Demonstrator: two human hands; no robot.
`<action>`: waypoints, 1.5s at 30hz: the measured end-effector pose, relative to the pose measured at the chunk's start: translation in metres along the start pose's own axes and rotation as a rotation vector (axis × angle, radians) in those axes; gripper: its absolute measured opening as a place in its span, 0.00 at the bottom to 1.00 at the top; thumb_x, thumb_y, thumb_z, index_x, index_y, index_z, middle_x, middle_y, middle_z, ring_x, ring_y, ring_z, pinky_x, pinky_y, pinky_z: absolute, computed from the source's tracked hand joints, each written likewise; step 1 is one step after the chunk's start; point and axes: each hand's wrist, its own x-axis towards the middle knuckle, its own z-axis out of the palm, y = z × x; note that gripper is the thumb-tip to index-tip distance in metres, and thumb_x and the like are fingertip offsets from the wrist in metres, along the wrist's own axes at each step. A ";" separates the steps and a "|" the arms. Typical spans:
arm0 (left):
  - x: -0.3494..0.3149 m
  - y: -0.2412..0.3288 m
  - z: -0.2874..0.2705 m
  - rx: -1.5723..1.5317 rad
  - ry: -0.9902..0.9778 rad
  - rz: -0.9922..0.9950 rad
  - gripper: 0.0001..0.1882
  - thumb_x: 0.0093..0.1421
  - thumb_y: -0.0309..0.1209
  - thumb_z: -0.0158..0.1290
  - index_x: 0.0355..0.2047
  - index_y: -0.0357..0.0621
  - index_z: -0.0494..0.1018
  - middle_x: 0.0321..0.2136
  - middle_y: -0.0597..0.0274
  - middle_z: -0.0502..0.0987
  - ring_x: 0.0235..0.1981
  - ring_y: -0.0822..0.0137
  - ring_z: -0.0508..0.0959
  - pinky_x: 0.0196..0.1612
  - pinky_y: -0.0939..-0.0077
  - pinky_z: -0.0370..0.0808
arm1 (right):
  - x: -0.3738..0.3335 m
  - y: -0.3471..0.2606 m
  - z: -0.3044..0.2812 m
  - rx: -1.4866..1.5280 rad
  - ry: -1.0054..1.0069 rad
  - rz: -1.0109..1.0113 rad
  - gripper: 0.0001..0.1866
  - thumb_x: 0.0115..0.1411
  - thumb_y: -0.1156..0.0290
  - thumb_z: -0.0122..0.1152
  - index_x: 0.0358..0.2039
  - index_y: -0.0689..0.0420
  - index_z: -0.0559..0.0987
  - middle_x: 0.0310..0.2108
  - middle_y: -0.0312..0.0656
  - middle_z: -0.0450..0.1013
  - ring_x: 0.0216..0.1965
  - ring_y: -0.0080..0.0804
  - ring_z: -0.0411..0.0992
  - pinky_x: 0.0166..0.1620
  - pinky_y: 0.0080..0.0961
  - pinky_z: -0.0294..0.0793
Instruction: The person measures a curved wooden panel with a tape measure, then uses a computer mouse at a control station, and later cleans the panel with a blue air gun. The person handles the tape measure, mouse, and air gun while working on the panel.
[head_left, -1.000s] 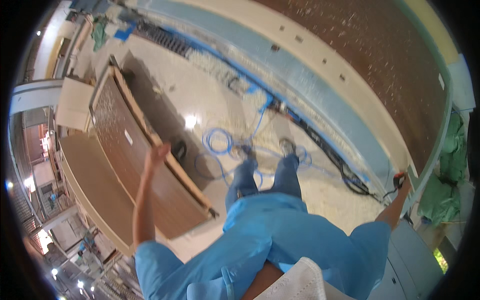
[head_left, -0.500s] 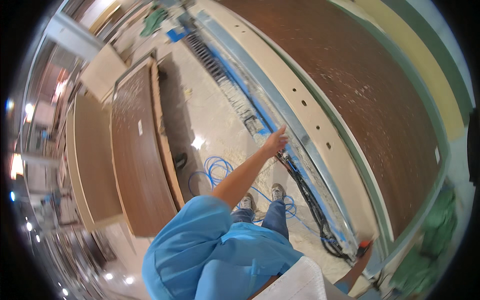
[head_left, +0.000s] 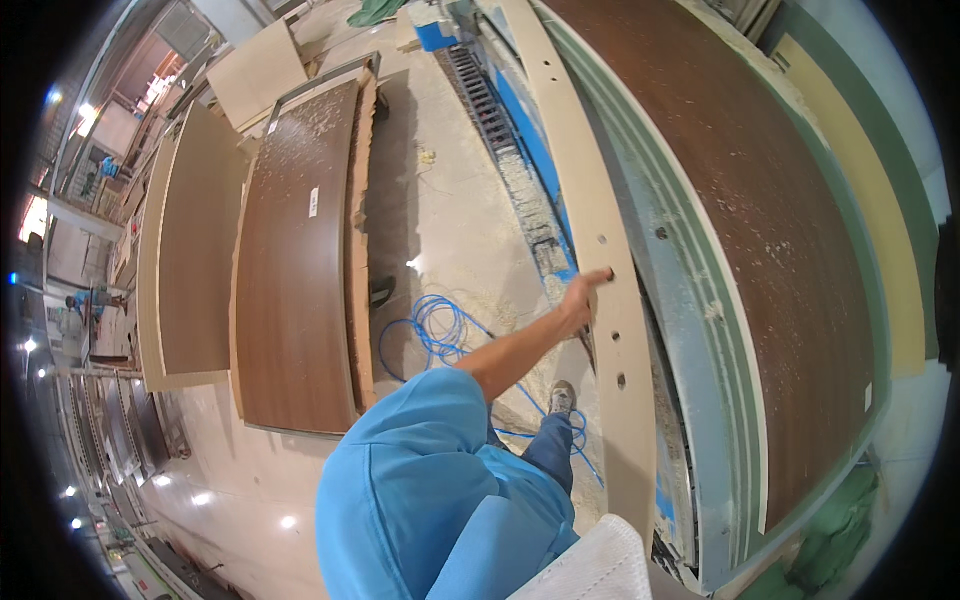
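Head view: left hand [head_left: 577,304] touches the long, flat, cream-coloured board strip [head_left: 627,435] with holes, running twelve to five o'clock; can't tell from here whether it's gripping. Right hand out of sight. Step looks like steadying the strip; next move probably calls for even support. Black slatted channel [head_left: 474,92], twelve o'clock: pale debris [head_left: 524,192] in its near end
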 end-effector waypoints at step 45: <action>-0.280 0.118 -0.081 0.253 0.091 -0.300 0.25 0.49 0.22 0.57 0.51 0.39 0.73 0.44 0.55 0.79 0.47 0.58 0.77 0.54 0.59 0.69 | -0.048 0.141 0.318 -0.511 -0.411 0.081 0.23 0.65 0.51 0.57 0.41 0.62 0.75 0.25 0.38 0.68 0.24 0.29 0.67 0.27 0.24 0.68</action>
